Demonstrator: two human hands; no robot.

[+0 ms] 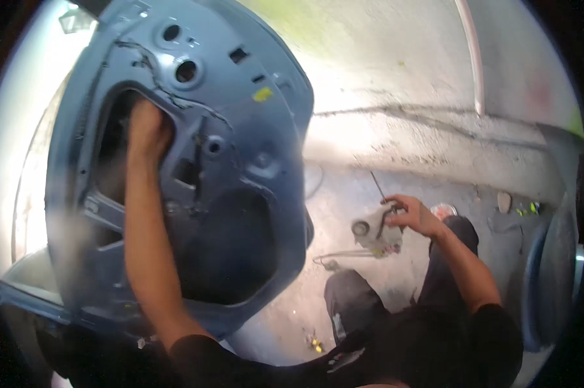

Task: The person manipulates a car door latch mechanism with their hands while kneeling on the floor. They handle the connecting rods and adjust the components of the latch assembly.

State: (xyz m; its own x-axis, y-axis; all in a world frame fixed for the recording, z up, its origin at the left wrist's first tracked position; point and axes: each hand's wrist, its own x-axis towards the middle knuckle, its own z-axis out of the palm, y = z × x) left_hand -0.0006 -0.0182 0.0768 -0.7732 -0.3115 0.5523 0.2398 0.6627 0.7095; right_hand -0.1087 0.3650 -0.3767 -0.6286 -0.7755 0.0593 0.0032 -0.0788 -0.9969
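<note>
A blue-grey car door panel (240, 97) stands on its edge at the left, with round holes, cut openings and black sealant lines. My left hand (148, 126) reaches into its upper opening, its fingers hidden inside. My right hand (411, 215) grips a pale latch-like assembly (373, 231), which has a round fitting, a thin rod (377, 184) sticking up and cables (337, 257) hanging toward the floor. The assembly hangs right of the door, above my bent knees.
A pale wall (408, 64) with a white pipe (476, 64) rises beyond the floor (292, 304). Small objects (528, 209) lie near its foot. A dark curved panel (541, 271) stands at the right edge. Small yellow bits (316, 344) lie by my leg.
</note>
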